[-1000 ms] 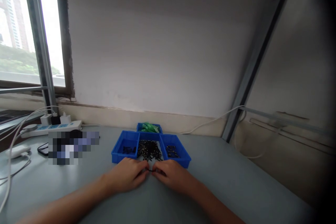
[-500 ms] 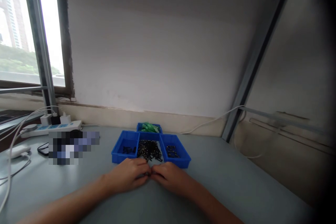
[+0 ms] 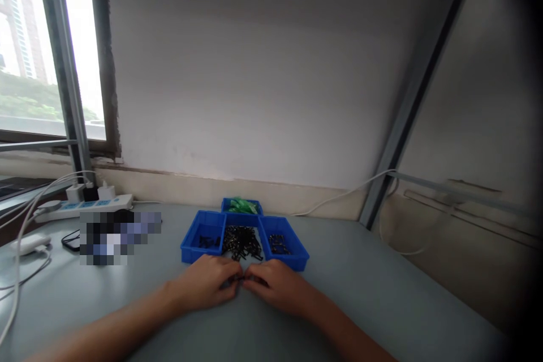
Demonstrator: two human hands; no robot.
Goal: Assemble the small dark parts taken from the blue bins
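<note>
My left hand [image 3: 210, 280] and my right hand [image 3: 275, 287] meet just in front of the bins, fingertips almost touching. Both are closed in a pinch around a small dark part [image 3: 241, 278], mostly hidden by the fingers; its kind does not show. Right behind them lies a pile of small black screw-like pieces [image 3: 242, 242]. On the left of the pile, a blue bin [image 3: 202, 253] holds a few dark pieces [image 3: 207, 241]. To its right, another blue bin [image 3: 292, 262] contains small dark, shiny pieces [image 3: 278, 244].
Behind the pile, a third blue bin [image 3: 223, 205] has green plastic [image 3: 241, 205] in it. A power strip [image 3: 123, 203] with chargers, a white device [image 3: 31, 244] and cables occupy the left of the grey table [image 3: 360, 294]. A wall [image 3: 254, 96] rises behind.
The fingertips have shifted slightly, with a narrow gap now showing between the hands and the dark part visible in it. Bins and pile stay put.
</note>
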